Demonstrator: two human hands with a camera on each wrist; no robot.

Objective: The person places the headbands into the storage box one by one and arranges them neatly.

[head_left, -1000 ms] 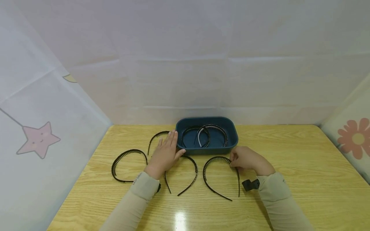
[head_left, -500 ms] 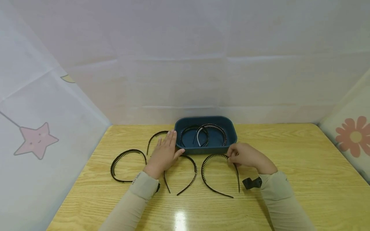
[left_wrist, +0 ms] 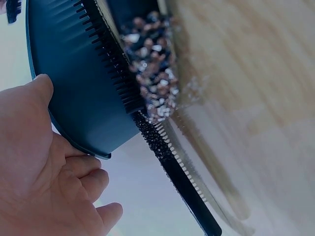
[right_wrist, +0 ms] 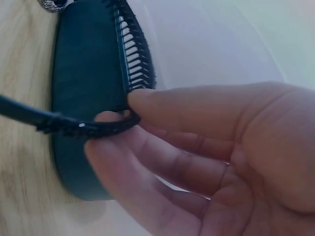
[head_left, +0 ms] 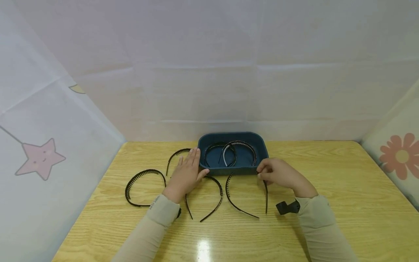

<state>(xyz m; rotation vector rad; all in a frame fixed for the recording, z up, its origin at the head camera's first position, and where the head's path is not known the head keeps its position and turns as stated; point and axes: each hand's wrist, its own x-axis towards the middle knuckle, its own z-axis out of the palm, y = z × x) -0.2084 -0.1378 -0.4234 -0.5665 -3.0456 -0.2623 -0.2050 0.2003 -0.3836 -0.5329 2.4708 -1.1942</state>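
Observation:
A dark blue rectangular bin (head_left: 233, 171) stands at the back of the table, with black toothed headbands (head_left: 246, 144) inside, one showing a pale strip. My left hand (head_left: 186, 178) rests against the bin's left end, its fingers straight; in the left wrist view the thumb and fingers (left_wrist: 83, 172) touch the wall. My right hand (head_left: 278, 175) pinches a black toothed headband (head_left: 227, 189) by its right side, in front of the bin. In the right wrist view, thumb and fingertips hold that headband (right_wrist: 74, 127), which has dark glittering beads, close to the bin wall.
Between the hands a beaded headband (head_left: 220, 193) lies on the table (head_left: 327, 225). Two more lie left of my left hand: one headband (head_left: 129, 185) at the left and another headband (head_left: 173, 155) behind, partly covered by the hand. A white sheet hangs behind.
My right hand has lifted the pinched headband and moved it up toward the bin's front wall, its top now overlapping the bin. My left hand stays where it was.

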